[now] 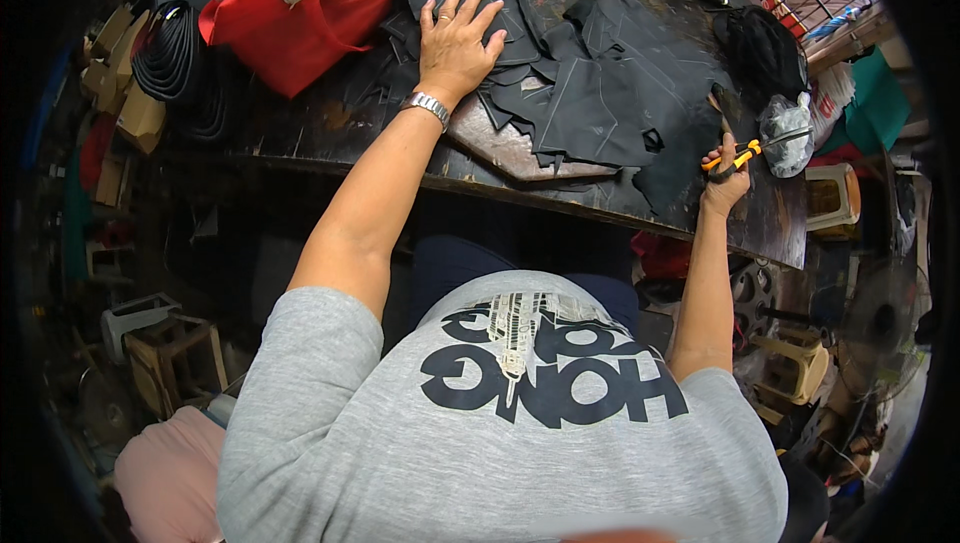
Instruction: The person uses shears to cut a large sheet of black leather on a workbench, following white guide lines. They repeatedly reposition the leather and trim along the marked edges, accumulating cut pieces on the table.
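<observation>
My left hand (459,51) lies palm down with fingers spread on a stack of cut dark grey pieces (512,35) at the far middle of the table. In my right hand (729,183), near the table's right side, is a pair of scissors (738,159) with yellow and black handles, its blades pointing right. Between my hands spreads a heap of dark sheet material (610,93), cut unevenly and marked with pale lines. A pale, shiny board or sheet (500,143) shows from under its near edge.
A red bag (310,18) stands left of my left hand, with coiled black strips (170,58) beyond it. A clear plastic bag (787,148) and a black bundle (762,48) lie at the right. Stools (832,195) stand on the floor. The dark table's edge (590,208) runs before me.
</observation>
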The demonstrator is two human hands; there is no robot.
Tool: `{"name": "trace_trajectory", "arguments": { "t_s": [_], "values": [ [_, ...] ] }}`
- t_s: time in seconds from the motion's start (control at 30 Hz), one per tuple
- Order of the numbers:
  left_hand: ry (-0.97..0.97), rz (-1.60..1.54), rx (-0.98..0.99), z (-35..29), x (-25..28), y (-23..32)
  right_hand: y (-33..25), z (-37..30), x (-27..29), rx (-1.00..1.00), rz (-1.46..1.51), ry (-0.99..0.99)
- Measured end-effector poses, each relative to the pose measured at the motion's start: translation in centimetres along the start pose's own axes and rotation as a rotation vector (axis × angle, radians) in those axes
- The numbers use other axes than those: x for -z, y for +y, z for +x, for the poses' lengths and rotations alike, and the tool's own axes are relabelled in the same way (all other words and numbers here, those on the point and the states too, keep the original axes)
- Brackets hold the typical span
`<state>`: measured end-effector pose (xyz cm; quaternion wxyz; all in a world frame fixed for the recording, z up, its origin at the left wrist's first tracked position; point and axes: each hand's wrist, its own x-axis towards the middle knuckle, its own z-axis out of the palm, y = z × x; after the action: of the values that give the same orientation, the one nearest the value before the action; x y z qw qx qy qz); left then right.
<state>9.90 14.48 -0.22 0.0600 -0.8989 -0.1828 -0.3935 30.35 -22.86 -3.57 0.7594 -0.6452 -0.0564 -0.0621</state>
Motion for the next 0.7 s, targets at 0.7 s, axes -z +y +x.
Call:
{"name": "trace_trajectory", "arguments": {
  "t_s": [0.7],
  "values": [
    [-0.094, 0.127, -0.273, -0.26, -0.35, 0.40, 0.23, 0.25, 0.21, 0.022, -0.014, -0.037]
  ]
}}
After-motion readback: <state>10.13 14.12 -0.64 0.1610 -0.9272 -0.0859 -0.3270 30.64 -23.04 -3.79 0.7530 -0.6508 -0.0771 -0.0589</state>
